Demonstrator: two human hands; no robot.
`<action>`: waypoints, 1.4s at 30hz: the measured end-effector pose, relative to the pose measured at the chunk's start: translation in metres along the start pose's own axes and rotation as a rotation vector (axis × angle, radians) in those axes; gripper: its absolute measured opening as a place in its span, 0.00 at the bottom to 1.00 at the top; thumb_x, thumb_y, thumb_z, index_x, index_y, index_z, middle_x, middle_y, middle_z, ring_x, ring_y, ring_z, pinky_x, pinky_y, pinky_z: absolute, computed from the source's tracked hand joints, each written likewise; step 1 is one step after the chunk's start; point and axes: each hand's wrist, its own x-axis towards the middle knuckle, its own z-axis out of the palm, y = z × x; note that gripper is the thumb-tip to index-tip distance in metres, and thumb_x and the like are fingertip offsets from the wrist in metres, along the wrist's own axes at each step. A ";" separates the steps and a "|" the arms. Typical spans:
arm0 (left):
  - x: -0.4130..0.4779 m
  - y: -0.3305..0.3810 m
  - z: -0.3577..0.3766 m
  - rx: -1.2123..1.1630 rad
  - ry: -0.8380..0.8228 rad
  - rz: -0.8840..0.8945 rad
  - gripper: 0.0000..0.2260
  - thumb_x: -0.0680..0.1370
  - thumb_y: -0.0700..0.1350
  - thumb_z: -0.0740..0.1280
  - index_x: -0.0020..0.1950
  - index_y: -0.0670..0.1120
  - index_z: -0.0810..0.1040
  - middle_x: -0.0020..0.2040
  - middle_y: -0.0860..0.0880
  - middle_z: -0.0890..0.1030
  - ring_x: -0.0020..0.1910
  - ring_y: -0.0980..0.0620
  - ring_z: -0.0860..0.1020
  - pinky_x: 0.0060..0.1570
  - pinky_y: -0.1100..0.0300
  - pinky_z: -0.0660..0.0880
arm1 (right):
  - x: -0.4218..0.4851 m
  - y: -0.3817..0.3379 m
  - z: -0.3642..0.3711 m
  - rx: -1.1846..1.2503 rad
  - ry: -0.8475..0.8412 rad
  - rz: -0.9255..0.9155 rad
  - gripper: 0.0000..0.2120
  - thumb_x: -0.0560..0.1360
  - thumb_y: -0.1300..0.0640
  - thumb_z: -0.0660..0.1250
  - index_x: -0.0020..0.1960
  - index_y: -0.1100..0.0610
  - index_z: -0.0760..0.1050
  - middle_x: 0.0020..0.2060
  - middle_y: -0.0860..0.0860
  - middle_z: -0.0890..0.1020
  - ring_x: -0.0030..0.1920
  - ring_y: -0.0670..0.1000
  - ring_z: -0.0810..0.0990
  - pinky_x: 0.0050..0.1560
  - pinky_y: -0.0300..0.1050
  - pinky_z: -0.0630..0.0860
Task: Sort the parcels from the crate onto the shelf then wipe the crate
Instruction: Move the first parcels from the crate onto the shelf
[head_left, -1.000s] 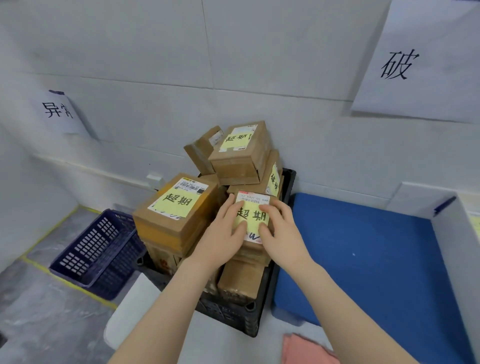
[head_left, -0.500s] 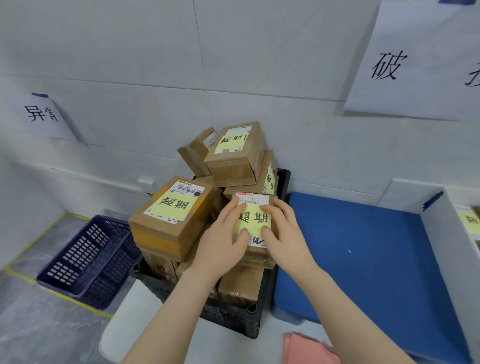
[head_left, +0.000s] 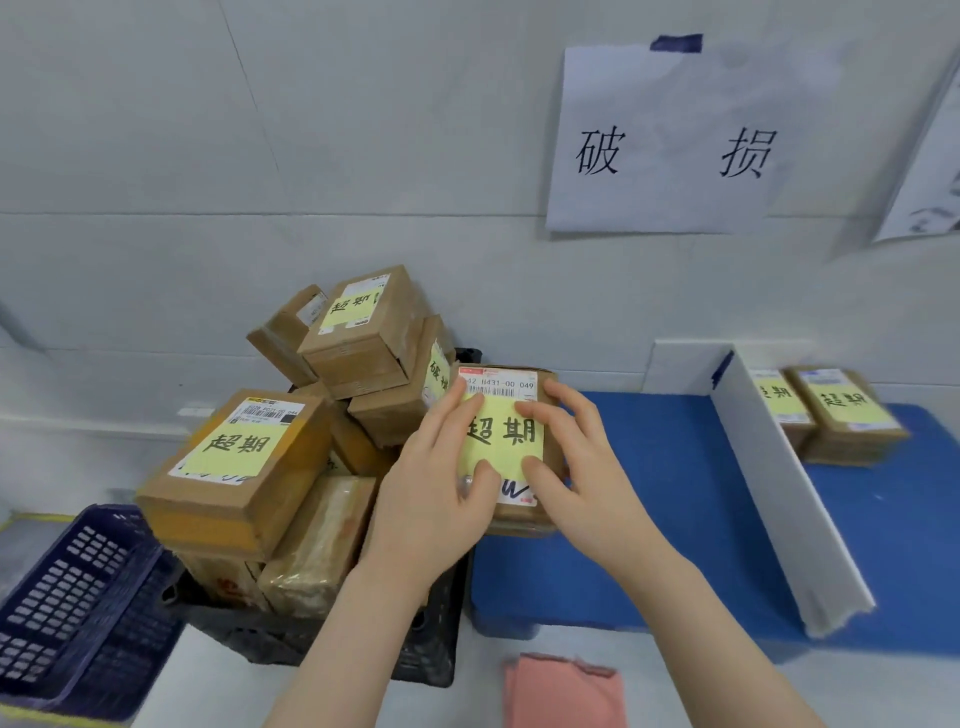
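Note:
A black crate (head_left: 436, 654) stands piled with several brown cardboard parcels, most carrying a yellow note. I hold one small parcel (head_left: 506, 415) with a yellow note between both hands, at the crate's right edge and just over the blue shelf surface (head_left: 649, 519). My left hand (head_left: 436, 499) grips its left side, thumb on top. My right hand (head_left: 576, 467) grips its right side, fingers spread over the top. A large parcel (head_left: 234, 467) sits at the pile's left, a smaller one (head_left: 363, 327) on top.
A white divider (head_left: 779, 493) splits the blue shelf; two labelled parcels (head_left: 836, 415) lie in the right section. A pink cloth (head_left: 563, 691) lies at the front. A dark blue basket (head_left: 67, 608) sits on the floor at left. Paper signs (head_left: 670, 140) hang on the wall.
Both hands have lifted the small parcel off the pile and carried it rightward to the edge of the blue shelf. My view has swung right, revealing the divider and the parcels beyond it.

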 end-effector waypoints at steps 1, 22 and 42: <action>0.000 0.009 0.006 -0.004 -0.002 0.016 0.27 0.74 0.51 0.58 0.74 0.53 0.65 0.76 0.63 0.58 0.68 0.60 0.67 0.48 0.56 0.79 | -0.006 0.001 -0.010 -0.004 0.015 0.005 0.22 0.72 0.51 0.59 0.66 0.43 0.68 0.69 0.32 0.56 0.69 0.44 0.63 0.57 0.47 0.76; -0.068 0.298 0.221 -0.108 -0.083 0.223 0.30 0.71 0.56 0.53 0.74 0.55 0.65 0.76 0.66 0.55 0.66 0.60 0.68 0.48 0.54 0.77 | -0.208 0.080 -0.315 -0.073 0.304 0.060 0.21 0.75 0.62 0.63 0.65 0.48 0.71 0.70 0.38 0.61 0.70 0.40 0.62 0.53 0.34 0.74; -0.002 0.341 0.392 -0.088 -0.315 0.200 0.28 0.73 0.58 0.52 0.74 0.57 0.60 0.75 0.68 0.49 0.64 0.63 0.65 0.46 0.61 0.76 | -0.186 0.220 -0.419 -0.064 0.373 0.243 0.22 0.73 0.64 0.63 0.65 0.48 0.71 0.69 0.38 0.63 0.67 0.35 0.64 0.51 0.25 0.70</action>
